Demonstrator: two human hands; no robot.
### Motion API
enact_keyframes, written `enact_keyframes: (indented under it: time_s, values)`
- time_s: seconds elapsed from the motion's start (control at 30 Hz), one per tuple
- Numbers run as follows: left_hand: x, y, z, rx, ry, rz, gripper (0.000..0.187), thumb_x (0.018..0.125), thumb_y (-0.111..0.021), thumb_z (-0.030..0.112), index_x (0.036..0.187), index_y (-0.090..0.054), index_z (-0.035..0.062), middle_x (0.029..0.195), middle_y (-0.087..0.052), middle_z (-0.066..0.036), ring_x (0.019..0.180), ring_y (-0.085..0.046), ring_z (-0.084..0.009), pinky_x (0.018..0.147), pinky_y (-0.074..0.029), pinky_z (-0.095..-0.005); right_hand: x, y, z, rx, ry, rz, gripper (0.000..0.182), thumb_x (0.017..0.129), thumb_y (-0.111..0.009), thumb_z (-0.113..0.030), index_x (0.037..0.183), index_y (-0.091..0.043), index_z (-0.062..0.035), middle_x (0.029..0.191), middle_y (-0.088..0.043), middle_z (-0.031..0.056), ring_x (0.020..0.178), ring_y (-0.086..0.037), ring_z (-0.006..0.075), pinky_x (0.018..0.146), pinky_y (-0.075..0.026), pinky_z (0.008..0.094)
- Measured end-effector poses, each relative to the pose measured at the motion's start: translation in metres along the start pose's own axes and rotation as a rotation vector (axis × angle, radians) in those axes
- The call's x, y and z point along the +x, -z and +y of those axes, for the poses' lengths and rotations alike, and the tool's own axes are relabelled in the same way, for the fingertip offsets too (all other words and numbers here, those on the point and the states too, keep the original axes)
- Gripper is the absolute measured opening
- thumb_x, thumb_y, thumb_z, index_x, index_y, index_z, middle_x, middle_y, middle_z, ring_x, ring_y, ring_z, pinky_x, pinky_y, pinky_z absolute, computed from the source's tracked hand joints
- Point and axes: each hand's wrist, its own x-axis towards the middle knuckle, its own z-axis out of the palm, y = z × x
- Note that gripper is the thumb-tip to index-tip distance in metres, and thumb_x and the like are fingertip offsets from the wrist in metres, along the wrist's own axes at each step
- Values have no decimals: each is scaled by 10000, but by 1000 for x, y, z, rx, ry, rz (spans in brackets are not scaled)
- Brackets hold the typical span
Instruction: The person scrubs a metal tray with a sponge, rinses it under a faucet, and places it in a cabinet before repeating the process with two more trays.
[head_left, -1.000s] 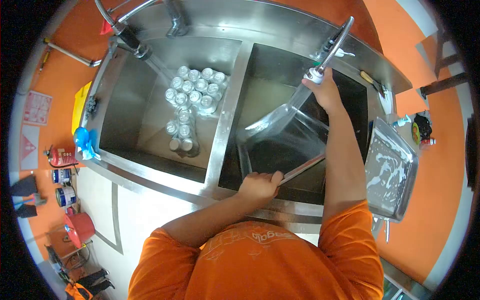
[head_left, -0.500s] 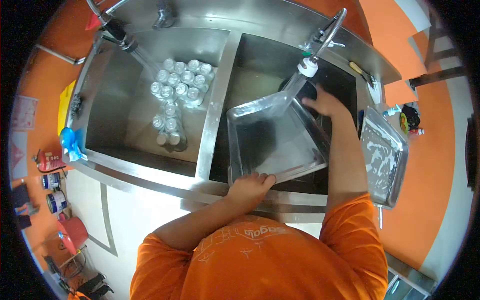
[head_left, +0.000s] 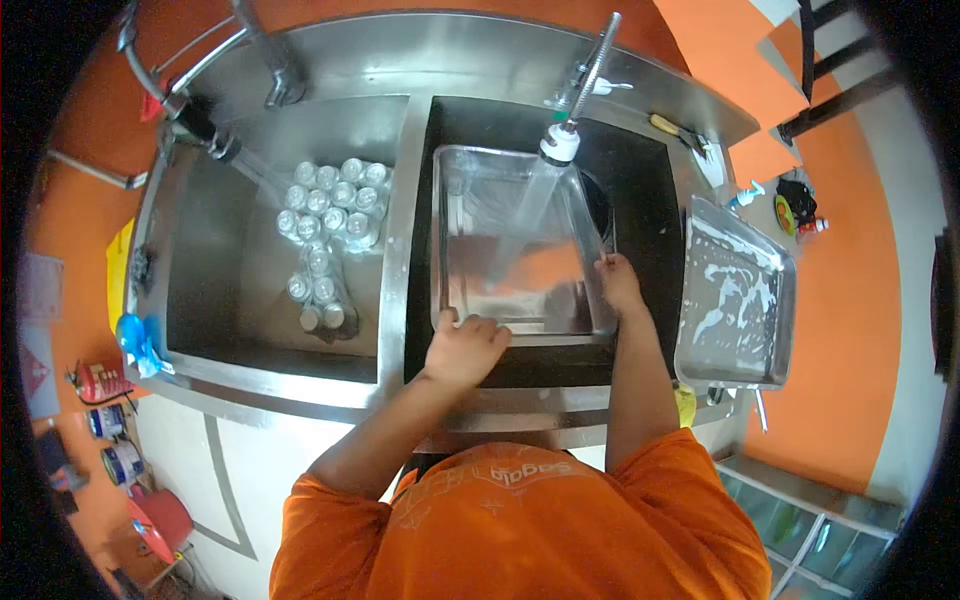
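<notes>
The near rim of a metal tray (head_left: 545,331) is covered by the curled fingers of the left hand (head_left: 467,350); its right rim appears pinched by the right hand (head_left: 620,285). The tray is held in the basin just ahead, under a running white spray head (head_left: 560,143). It should be stiff, slippery when wet and heavier with water, best gripped by opposite rims. Right of the hands, a sudsy pan (head_left: 786,325) is seen.

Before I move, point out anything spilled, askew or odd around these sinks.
The left faucet sprays toward the clear containers while the left hand and right hand hold the metal tray in the right basin; running untended looks odd. Nothing else stands out.
</notes>
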Motion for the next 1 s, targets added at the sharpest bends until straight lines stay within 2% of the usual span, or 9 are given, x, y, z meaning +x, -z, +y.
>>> enact_keyframes:
  time_s: [0.33,0.47,0.57,0.6,0.7,0.73,0.83,0.87,1.0]
  values:
    - [-7,27,-41,181,108,162,117,710,-495,139,797,-573,157,748,-508,35,753,-521,-127,861,-284,-499,27,-131,5,850,-119,116,333,801,-581,-175,1065,-495,9,907,-585,71,826,-529,161,739,-411,289]
    - [-9,33,-45,216,156,42,134,730,-552,172,859,-587,157,816,-524,21,795,-518,-147,867,-274,-519,32,-135,-30,1012,-150,-13,281,836,-524,-192,1047,-510,-6,930,-555,52,885,-495,140,792,-384,276]
    - [-9,37,-33,79,167,92,160,729,-592,222,874,-589,154,890,-529,17,853,-504,-153,875,-274,-503,52,-157,-21,1188,-80,-103,272,832,-533,-194,1036,-516,-16,919,-556,38,887,-491,129,795,-379,274]
    - [-10,41,-30,-10,178,125,365,718,-627,213,1055,-518,127,1056,-485,-56,978,-466,-195,902,-261,-493,53,-153,-27,1232,-89,-123,274,830,-537,-198,1033,-517,-15,919,-556,35,888,-491,127,797,-377,274]
    - [-1,45,-32,-284,382,576,606,711,-634,155,1235,-338,89,1190,-380,-149,1072,-409,-267,932,-228,-499,58,-156,-35,1267,-63,-23,305,797,-594,-217,1030,-533,-29,892,-574,25,815,-518,132,743,-410,272]
    - [5,49,-40,-247,417,539,740,693,-654,97,1282,-215,5,1235,-308,-219,1048,-434,-294,910,-288,-474,55,-147,-44,1303,-90,-24,309,797,-595,-222,1030,-534,-30,888,-579,25,805,-522,133,737,-414,276]
    - [20,32,-70,-1153,730,590,628,740,-582,72,1267,-250,-3,1201,-382,-175,1035,-448,-236,887,-346,-371,63,-149,-47,1388,-109,-128,324,798,-595,-246,1032,-539,-29,891,-590,37,781,-537,143,720,-423,289]
    - [15,29,-87,-1306,847,293,525,764,-491,33,1247,-290,-8,1094,-466,-125,973,-467,-198,843,-373,-282,69,-153,-44,1412,-104,-179,330,798,-594,-256,1032,-541,-29,894,-594,44,774,-542,147,715,-425,293]
    - [18,34,-79,-1323,816,335,484,744,-413,-13,1220,-331,-3,1027,-483,-90,923,-467,-174,847,-353,-270,87,-156,-52,1060,-28,-75,354,824,-542,-313,1011,-555,-12,862,-603,75,756,-556,161,686,-434,306]
